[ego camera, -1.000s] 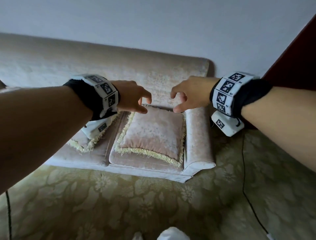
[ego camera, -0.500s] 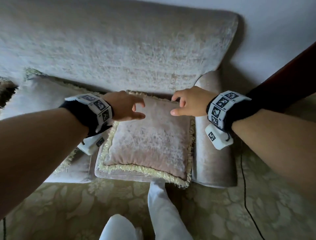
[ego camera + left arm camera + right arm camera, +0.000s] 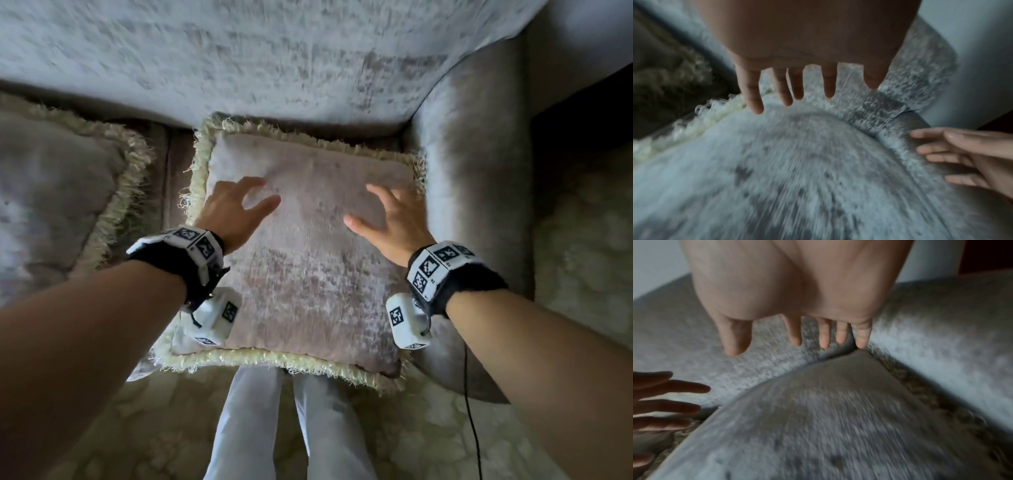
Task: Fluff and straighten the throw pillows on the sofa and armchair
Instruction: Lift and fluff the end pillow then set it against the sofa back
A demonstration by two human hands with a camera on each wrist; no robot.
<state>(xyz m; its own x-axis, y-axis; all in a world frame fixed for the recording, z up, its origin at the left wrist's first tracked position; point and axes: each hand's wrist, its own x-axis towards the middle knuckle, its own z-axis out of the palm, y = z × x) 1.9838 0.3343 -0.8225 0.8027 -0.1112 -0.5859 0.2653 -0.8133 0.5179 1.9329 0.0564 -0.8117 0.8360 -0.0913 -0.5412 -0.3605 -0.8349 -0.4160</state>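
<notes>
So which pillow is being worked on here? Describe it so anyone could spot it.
Find the sofa's armrest. The fringed pillow lies flat on the seat right beside it, under both open hands. Its neighbour, further from the armrest, is untouched.

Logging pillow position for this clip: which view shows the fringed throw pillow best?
The head view: the whole fringed throw pillow lies flat on the seat beside the armrest. Both wrist views show only a blurred stretch of its top and some fringe.
</notes>
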